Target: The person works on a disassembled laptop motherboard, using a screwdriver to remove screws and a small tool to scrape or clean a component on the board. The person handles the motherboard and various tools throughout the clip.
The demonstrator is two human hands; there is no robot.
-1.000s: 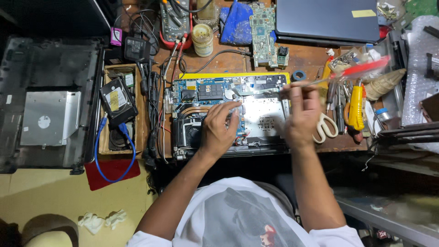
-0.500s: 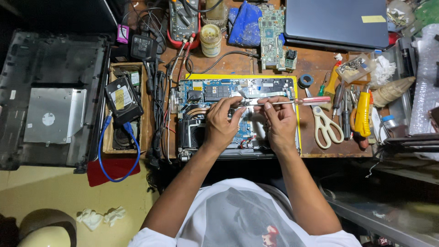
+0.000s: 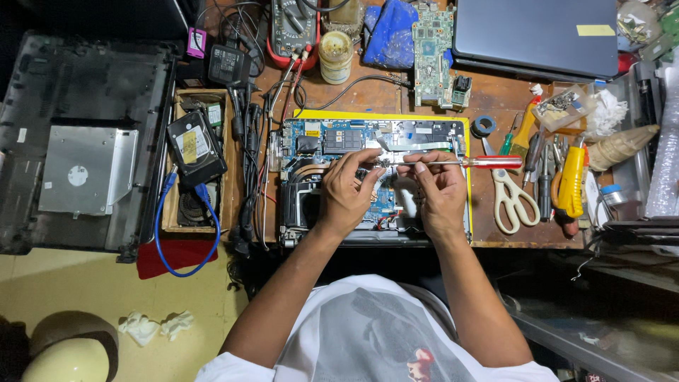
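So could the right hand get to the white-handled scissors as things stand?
Probably yes: the scissors lie uncovered on the wooden bench just beside the right hand, nothing between them. That hand holds a red-handled screwdriver, which it would need to put down.

A wooden bench (image 3: pixel 368 95) carries an opened laptop (image 3: pixel 353 141), scissors (image 3: pixel 513 198), multimeter (image 3: pixel 293 28) and circuit board (image 3: pixel 433 53).

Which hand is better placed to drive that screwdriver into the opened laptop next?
Right. The right hand already grips the red-handled screwdriver by its shaft, while the left hand pinches near its tip over the opened laptop.
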